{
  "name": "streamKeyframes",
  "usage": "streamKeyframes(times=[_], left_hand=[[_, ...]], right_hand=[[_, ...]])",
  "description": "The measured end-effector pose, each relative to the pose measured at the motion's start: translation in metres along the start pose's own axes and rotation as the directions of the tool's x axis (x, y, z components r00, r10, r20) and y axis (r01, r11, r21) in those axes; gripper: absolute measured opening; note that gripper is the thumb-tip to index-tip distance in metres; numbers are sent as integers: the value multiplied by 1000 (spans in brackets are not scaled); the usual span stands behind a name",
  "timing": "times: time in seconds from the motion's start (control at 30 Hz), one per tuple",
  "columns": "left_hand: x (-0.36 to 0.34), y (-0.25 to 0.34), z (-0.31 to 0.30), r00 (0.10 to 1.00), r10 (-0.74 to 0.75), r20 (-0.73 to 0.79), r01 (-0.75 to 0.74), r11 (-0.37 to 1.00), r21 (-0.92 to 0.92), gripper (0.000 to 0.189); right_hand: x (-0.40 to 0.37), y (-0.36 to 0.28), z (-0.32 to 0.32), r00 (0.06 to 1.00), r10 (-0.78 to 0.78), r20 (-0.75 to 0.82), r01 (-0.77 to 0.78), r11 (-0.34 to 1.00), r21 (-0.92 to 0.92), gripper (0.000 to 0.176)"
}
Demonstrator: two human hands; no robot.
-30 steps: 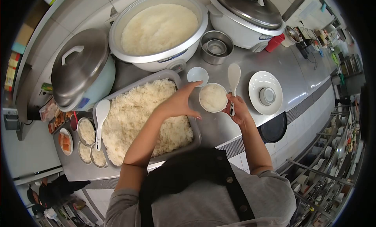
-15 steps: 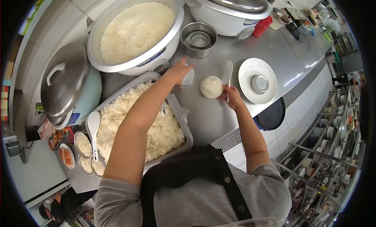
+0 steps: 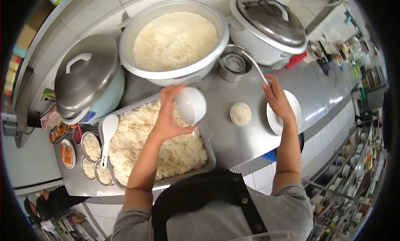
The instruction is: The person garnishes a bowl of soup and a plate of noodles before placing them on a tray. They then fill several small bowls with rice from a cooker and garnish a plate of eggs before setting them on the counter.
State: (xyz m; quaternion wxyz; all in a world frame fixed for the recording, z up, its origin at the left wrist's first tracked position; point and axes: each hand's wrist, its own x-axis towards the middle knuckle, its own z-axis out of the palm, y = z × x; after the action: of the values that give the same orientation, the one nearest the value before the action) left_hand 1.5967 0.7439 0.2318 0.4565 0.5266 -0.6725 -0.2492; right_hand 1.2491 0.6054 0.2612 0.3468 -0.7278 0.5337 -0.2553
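Note:
My left hand (image 3: pixel 168 118) grips a small white bowl (image 3: pixel 191 106), tilted with its opening toward the right, above the edge of the grey tray of rice (image 3: pixel 156 147). Between finger and thumb, my right hand (image 3: pixel 278 97) holds a white rice paddle (image 3: pixel 255 65), raised beside the white plate (image 3: pixel 296 109). That hand and forearm cover much of the plate. A small bowl filled with rice (image 3: pixel 240 114) stands on the steel counter between my hands. Another white paddle (image 3: pixel 109 130) lies across the tray's left edge.
An open cooker of rice (image 3: pixel 175 41) stands behind the tray, with lidded cookers (image 3: pixel 87 74) (image 3: pixel 271 28) on both sides. Nested metal tins (image 3: pixel 233 65) sit between cookers. Rice bowls (image 3: pixel 91 147) and a plate of orange food (image 3: pixel 67 154) are at left. A person (image 3: pixel 50 203) is at lower left.
My left hand has lifted the empty bowl off the counter and over the tray. My right hand has left the rice-filled bowl and moved right and up with the paddle. The view has shifted.

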Motion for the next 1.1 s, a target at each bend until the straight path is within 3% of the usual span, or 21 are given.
streamKeyframes(times=[0.03,0.1,0.17,0.2,0.27,0.33,0.37,0.43,0.47,0.53,0.67,0.77,0.87,1.1], left_hand=[[-14,-11,-9,988,-17,-155,4,997,-83,117],[-36,-26,-26,931,-79,-356,-14,968,-252,123],[-48,-27,-40,833,-228,-504,-48,878,-477,129],[-51,-23,-46,799,-266,-540,-105,822,-560,129],[-54,-22,-54,757,-308,-576,-183,747,-640,128],[-51,-24,-60,742,-314,-592,-212,728,-652,128],[-49,-26,-60,758,-311,-573,-124,793,-596,128],[-42,-29,-55,788,-322,-525,60,889,-454,129],[-40,-36,-47,798,-332,-502,78,885,-460,129],[-35,-57,-22,819,-352,-452,116,875,-471,130],[-12,-65,6,763,-333,-554,115,913,-391,124],[-2,-77,18,727,-280,-626,74,939,-335,123],[7,-83,23,714,-317,-624,19,900,-435,124],[9,-84,26,709,-292,-642,57,931,-361,121]], right_hand=[[18,-21,0,998,-38,47,38,999,1,22],[63,-60,9,948,-304,93,311,947,-75,18],[118,-88,33,792,-607,62,602,762,-238,17],[141,-106,46,768,-639,27,569,663,-487,17],[199,-117,72,653,-756,50,497,377,-782,18],[258,-115,97,639,-755,150,413,172,-894,18],[277,-118,104,634,-747,198,364,63,-929,18],[295,-134,112,722,-622,303,400,18,-916,17],[303,-140,116,760,-548,350,417,-1,-909,16],[317,-150,117,794,-465,392,480,85,-873,16],[337,-134,107,852,-333,404,498,277,-822,17],[338,-111,101,819,-396,414,550,341,-762,20],[334,-101,98,831,-387,401,537,367,-759,22],[329,-93,100,872,-261,414,489,501,-714,24]])
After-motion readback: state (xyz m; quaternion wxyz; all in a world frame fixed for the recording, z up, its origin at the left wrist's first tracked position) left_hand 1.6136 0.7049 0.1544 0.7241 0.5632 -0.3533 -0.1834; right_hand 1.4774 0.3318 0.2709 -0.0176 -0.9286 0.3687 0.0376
